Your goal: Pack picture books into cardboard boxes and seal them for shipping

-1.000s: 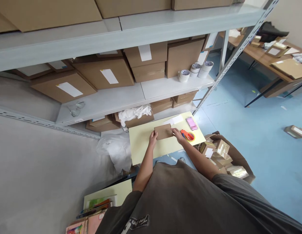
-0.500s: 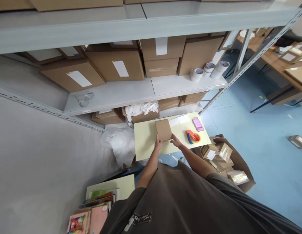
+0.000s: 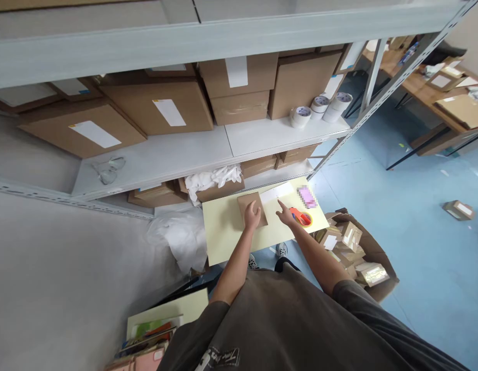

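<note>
A small flat brown cardboard box (image 3: 247, 202) lies on a pale yellow table (image 3: 227, 232). My left hand (image 3: 252, 216) rests flat on top of the box, fingers spread. My right hand (image 3: 285, 215) hovers over the table to the right of the box, fingers stretched toward white paper slips (image 3: 276, 192), holding nothing. An orange and yellow tape dispenser (image 3: 301, 217) lies just right of that hand. A blurred pink item (image 3: 307, 197) lies beyond it.
Grey metal shelving (image 3: 231, 141) behind the table holds brown cartons and tape rolls (image 3: 320, 107). A floor carton of small parcels (image 3: 353, 247) stands at the right. White plastic wrap (image 3: 177, 234) lies left of the table. Books (image 3: 146, 345) lie near my left side.
The box was turned from lying crosswise to lengthwise. My left hand moved from its edge onto its top. My right hand let go and shifted right toward the paper slips.
</note>
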`<state>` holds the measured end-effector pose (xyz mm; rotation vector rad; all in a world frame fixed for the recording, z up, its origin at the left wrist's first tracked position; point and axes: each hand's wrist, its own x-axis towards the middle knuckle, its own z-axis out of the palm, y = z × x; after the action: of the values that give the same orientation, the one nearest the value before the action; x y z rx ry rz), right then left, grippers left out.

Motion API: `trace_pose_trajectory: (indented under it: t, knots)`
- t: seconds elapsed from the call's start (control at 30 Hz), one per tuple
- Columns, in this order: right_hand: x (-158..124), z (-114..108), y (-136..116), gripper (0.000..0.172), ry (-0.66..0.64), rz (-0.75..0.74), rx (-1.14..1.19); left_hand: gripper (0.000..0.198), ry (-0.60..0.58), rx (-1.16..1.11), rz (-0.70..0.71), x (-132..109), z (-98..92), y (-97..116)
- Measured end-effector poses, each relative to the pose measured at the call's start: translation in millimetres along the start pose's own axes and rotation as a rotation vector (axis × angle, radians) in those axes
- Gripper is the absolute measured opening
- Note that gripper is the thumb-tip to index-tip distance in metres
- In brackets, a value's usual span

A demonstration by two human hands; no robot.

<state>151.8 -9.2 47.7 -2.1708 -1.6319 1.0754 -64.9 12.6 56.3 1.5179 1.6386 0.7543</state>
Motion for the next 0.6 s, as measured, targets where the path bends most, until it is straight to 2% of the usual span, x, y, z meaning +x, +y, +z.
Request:
trace_pose_trajectory:
  t: [0.13, 0.27, 0.43, 0.6]
  knots:
    - [42, -31, 19, 0.079, 0.002, -0.039, 0.043, 0.057, -0.143, 0.028, -0.016, 43, 39.0, 24]
    - [95, -42, 41, 0.083, -0.094, -0.027, -0.083, 0.057, -0.267, 0.150, -0.063, 95, 79.9, 26]
    - [152, -24, 58, 0.085, -0.193, -0.030, -0.241, 0.050, -0.339, 0.318, -0.128, 155, 125.1, 11]
    - [172, -1, 66, 0.089, -0.267, -0.043, -0.357, 0.045, -0.321, 0.394, -0.171, 186, 148.7, -5]
